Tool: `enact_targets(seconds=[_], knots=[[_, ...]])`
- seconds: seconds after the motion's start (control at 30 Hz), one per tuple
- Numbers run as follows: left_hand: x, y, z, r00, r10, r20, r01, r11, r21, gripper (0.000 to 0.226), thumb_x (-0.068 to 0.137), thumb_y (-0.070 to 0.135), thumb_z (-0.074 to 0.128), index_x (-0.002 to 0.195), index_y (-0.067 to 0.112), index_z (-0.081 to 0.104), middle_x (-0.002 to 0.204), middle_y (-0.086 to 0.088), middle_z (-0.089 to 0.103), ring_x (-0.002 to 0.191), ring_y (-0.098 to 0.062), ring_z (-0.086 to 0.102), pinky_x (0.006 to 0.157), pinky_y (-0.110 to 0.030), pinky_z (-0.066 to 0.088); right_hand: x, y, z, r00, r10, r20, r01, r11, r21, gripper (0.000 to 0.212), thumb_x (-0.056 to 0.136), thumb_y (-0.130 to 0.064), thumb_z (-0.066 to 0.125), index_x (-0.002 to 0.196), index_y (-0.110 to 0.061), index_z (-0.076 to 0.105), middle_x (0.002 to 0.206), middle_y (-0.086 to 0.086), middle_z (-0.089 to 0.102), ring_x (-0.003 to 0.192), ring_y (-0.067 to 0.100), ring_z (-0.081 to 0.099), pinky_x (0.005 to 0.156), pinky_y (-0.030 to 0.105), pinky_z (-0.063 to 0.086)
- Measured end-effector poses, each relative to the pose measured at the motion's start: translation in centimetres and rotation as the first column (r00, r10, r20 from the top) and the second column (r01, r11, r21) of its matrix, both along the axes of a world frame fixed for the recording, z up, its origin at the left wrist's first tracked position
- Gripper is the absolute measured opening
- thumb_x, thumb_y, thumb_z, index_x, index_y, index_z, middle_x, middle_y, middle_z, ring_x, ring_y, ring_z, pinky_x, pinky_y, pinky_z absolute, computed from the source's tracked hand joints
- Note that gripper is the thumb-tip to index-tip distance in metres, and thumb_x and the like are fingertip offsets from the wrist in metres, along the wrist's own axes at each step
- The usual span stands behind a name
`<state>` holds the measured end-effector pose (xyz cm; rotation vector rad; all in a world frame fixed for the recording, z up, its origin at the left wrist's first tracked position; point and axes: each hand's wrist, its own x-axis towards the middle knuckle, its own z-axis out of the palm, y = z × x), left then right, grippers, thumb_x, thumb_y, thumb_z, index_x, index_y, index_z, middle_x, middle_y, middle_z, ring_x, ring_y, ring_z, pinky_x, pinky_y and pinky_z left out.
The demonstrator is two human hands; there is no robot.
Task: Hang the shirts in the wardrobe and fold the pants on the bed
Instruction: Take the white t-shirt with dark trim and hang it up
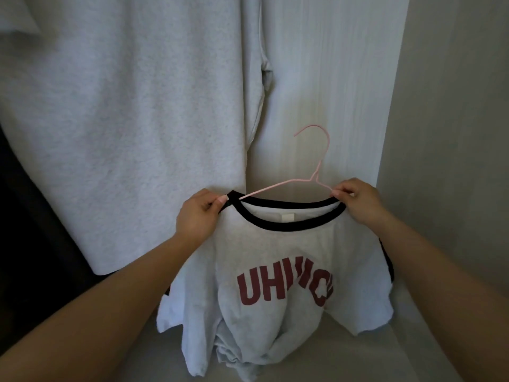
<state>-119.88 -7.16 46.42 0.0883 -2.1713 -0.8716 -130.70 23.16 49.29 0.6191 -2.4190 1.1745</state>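
We note one dark mass (30, 257) along left edge, widening toward lower left corner. Brownish-black, with slightly lighter slanting band. Too dim for us to tell: maybe cloth, maybe panel.

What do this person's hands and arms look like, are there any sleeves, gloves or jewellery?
Both are bare. The left hand and right hand wear no gloves, and no rings show. The left forearm and right forearm show no sleeve, watch or bracelet up to the frame's edge. The visible nails look pale and plain.
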Motion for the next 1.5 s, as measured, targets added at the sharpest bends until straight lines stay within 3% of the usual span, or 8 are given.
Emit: enact_targets(seconds=[0.13,0.33,0.67,0.83,1.0,1.1,1.27,1.5], knots=[[0.4,0.1,0.4,0.999,-0.033,-0.005,0.033,0.999,0.019,0.023,0.098,0.030,0.048,0.096,0.024,0.070,0.094,0.007,0.064,0.091,-0.015,0.060,0.079,-0.029,0.045,0.1,-0.1,0.7,1.000,-0.004,0.002,0.004,0.999,-0.036,0.014,0.094,-0.017,0.054,0.085,-0.016,0.065,0.094,-0.001,0.057,0.087,0.013,0.051,0.064,0.017,0.032],[0.3,1.7,2.8,0.993,0.016,0.118,0.029,0.930,-0.367,0.037,0.097,0.045,0.038,0.103,0.025,0.068,0.084,0.006,0.067,0.076,-0.015,0.060,0.067,-0.033,0.049,1.0,-1.2,1.8,1.000,-0.014,-0.026,0.011,0.994,-0.106,0.015,0.094,-0.015,0.053,0.087,-0.016,0.066,0.095,-0.003,0.059,0.089,0.011,0.051,0.074,0.018,0.033],[-0.9,2.2,3.3,0.998,-0.001,0.055,0.017,0.959,-0.282,0.032,0.099,0.037,0.041,0.084,0.023,0.066,0.071,0.001,0.063,0.066,-0.018,0.058,0.064,-0.031,0.044,1.7,-2.2,2.9,0.991,0.126,-0.035,-0.128,0.991,-0.035,0.021,0.093,-0.019,0.054,0.077,-0.027,0.066,0.078,-0.013,0.062,0.073,-0.001,0.053,0.058,0.002,0.037],[-1.1,1.7,3.9,0.999,-0.011,-0.051,-0.006,0.949,-0.316,0.027,0.099,0.028,0.044,0.094,0.018,0.068,0.075,0.000,0.065,0.061,-0.014,0.053,0.057,-0.028,0.041,1.5,-0.6,2.4,0.985,0.175,0.000,-0.174,0.977,-0.127,0.012,0.091,-0.024,0.058,0.089,-0.028,0.069,0.085,-0.017,0.065,0.080,-0.005,0.056,0.063,0.001,0.039],[-1.1,1.3,4.1,0.995,-0.053,-0.083,0.026,0.953,-0.301,0.021,0.099,0.021,0.046,0.094,0.015,0.066,0.071,0.008,0.057,0.058,-0.002,0.048,0.054,-0.016,0.034,1.1,1.0,2.0,0.993,0.116,0.040,-0.110,0.985,-0.131,0.014,0.089,-0.023,0.062,0.078,-0.028,0.069,0.080,-0.007,0.068,0.073,0.007,0.060,0.063,0.019,0.044],[-1.2,1.3,4.4,0.998,-0.055,-0.033,0.044,0.960,-0.275,0.020,0.098,0.023,0.047,0.088,0.019,0.063,0.070,0.006,0.058,0.062,-0.008,0.051,0.057,-0.021,0.039,0.8,1.8,2.0,0.995,0.086,0.043,-0.082,0.992,-0.092,0.014,0.090,-0.024,0.060,0.081,-0.021,0.071,0.082,0.004,0.069,0.073,0.014,0.059,0.067,0.025,0.044],[-1.0,1.0,5.0,0.999,-0.037,0.035,0.046,0.950,-0.310,0.022,0.098,0.028,0.046,0.080,0.025,0.059,0.065,0.009,0.055,0.061,-0.009,0.051,0.055,-0.024,0.038,0.6,3.5,1.8,0.987,0.059,0.147,-0.037,0.988,-0.149,0.022,0.090,-0.027,0.061,0.083,-0.009,0.073,0.074,0.001,0.069,0.059,0.007,0.059,0.050,0.011,0.046],[-1.2,1.5,4.7,1.000,-0.005,0.024,0.010,0.968,-0.250,0.022,0.098,0.026,0.045,0.082,0.024,0.060,0.072,0.003,0.061,0.069,-0.017,0.056,0.064,-0.031,0.044,1.7,4.1,3.0,0.965,0.127,0.230,-0.129,0.992,-0.005,0.026,0.091,-0.034,0.058,0.078,-0.015,0.069,0.077,0.000,0.067,0.073,0.015,0.060,0.068,0.027,0.046]])
